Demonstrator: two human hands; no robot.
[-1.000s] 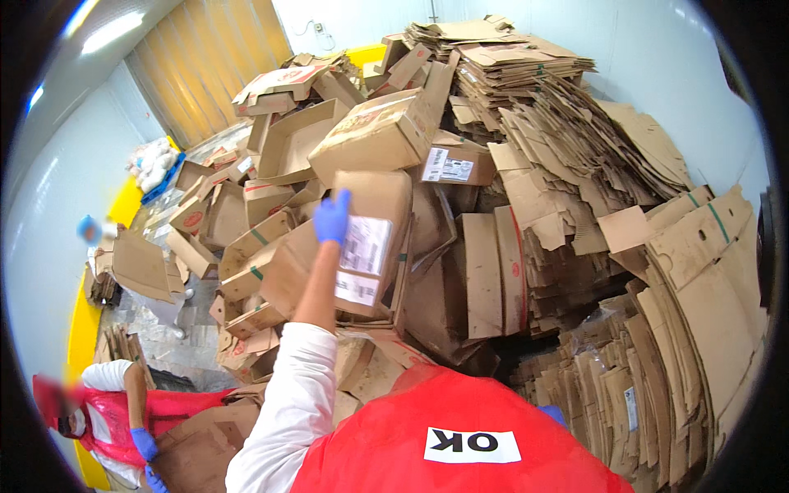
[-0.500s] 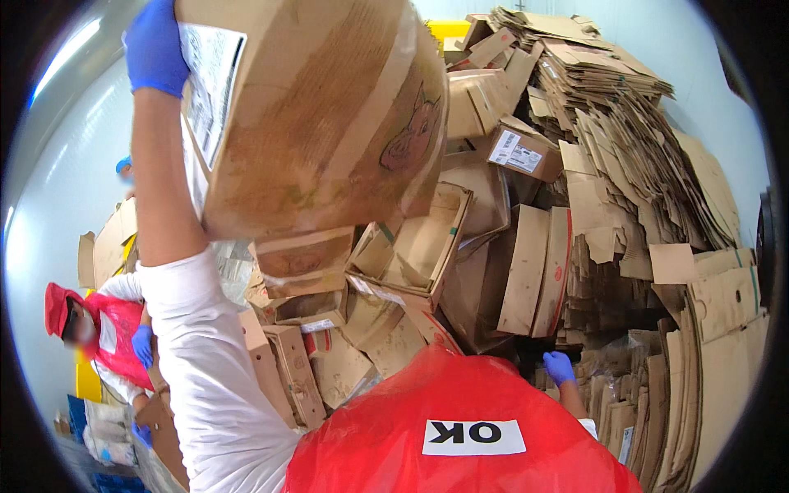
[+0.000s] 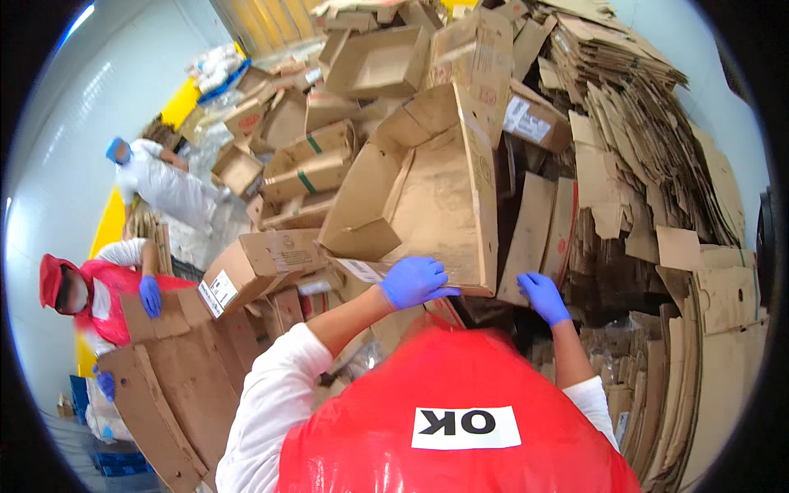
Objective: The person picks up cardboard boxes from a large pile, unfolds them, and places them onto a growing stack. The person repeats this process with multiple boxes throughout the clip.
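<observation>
An open, empty cardboard box (image 3: 427, 193) lies tilted before me, its hollow side facing up. My left hand (image 3: 411, 282) is closed over the box's near wall, thumb stretched along the edge. My right hand (image 3: 542, 297) is just right of the box's near corner, fingers extended against the lower end of a narrow brown carton (image 3: 530, 234); nothing shows gripped in it. Left of my left hand, a closed-looking carton (image 3: 275, 261) with a white label rests on the heap.
Flattened cardboard (image 3: 657, 156) is stacked high on the right. Open boxes (image 3: 378, 62) heap up ahead. At left, a person in a red apron (image 3: 107, 300) holds a large opened-out carton (image 3: 181, 386); another person in white (image 3: 168, 185) stands farther back.
The large box my left hand held up high is out of that hand. My left hand has come down onto the open box. My right hand has moved up toward the narrow carton.
</observation>
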